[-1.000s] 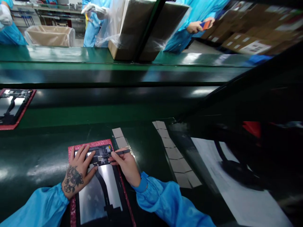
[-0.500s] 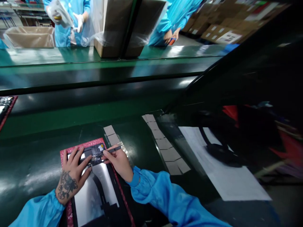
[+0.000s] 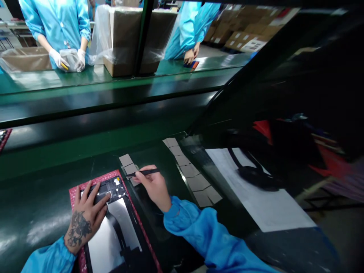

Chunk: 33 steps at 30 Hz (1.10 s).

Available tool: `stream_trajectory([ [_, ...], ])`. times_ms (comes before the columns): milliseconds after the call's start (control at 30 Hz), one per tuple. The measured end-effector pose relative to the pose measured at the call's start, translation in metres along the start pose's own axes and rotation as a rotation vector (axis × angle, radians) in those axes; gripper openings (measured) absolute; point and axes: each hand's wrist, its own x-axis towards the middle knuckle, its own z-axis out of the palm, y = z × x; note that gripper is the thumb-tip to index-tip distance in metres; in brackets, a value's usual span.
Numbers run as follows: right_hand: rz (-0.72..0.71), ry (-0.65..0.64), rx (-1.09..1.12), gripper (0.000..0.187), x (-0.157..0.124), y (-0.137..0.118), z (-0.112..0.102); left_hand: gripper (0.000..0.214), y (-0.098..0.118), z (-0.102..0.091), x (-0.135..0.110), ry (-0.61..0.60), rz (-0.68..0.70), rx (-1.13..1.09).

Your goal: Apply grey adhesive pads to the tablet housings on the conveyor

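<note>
An opened tablet (image 3: pixel 132 231) with a silver inner plate, black ribbon and small boards lies on pink bubble wrap (image 3: pixel 110 175). My left hand (image 3: pixel 85 216) rests on its upper left part, fingers spread and pressing lightly, covering some of the parts. In my right hand (image 3: pixel 153 187) is a pair of black tweezers (image 3: pixel 149 171), pinched between thumb and fingers. Their tips point left, just off the tablet's upper right corner, over a short strip of grey stickers (image 3: pixel 126 159). Whether the tips grip anything is too small to tell.
A longer strip of grey stickers (image 3: pixel 190 171) lies to the right, beside white paper sheets (image 3: pixel 280 212) under a black stand (image 3: pixel 257 178). Another wrapped device (image 3: pixel 5 138) sits at far left. Across the green bench, two co-workers stand near a carton (image 3: pixel 125 41).
My right hand has lifted the tweezers off the tablet and moved right, towards the short sticker strip. My left hand stays on the tablet. The gloved co-worker's hands have come down to the bench.
</note>
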Motion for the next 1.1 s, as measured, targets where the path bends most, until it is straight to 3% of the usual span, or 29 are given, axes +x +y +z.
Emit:
stream_trajectory([
  [133,0.124,-0.002,-0.032,0.055,0.023,-0.008,-0.043,0.039,0.004,-0.005,0.013,0.041,0.032,0.021],
  [233,0.141,-0.009,-0.049,0.054,0.030,0.000,-0.058,0.043,0.020,-0.002,0.036,-0.011,0.127,0.031],
  [367,0.087,0.003,-0.076,0.054,0.028,0.015,-0.054,0.053,0.044,0.016,0.070,-0.110,0.267,0.001],
  [467,0.025,-0.006,-0.102,0.050,0.023,0.019,-0.048,0.057,0.048,0.030,0.082,-0.140,0.299,-0.031],
  [800,0.037,-0.043,-0.086,0.044,0.023,0.024,-0.049,0.052,0.044,0.030,0.081,-0.175,0.271,-0.064],
  [933,-0.101,-0.035,-0.184,0.032,0.011,0.021,-0.051,0.053,0.045,0.035,0.081,-0.185,0.267,-0.071],
  [1033,-0.242,0.058,-0.270,0.025,0.004,0.014,-0.057,0.054,0.051,0.034,0.081,-0.205,0.244,-0.089],
  [1100,-0.228,0.147,-0.202,0.030,0.007,0.008,-0.059,0.054,0.054,0.026,0.082,-0.201,0.250,-0.096],
])
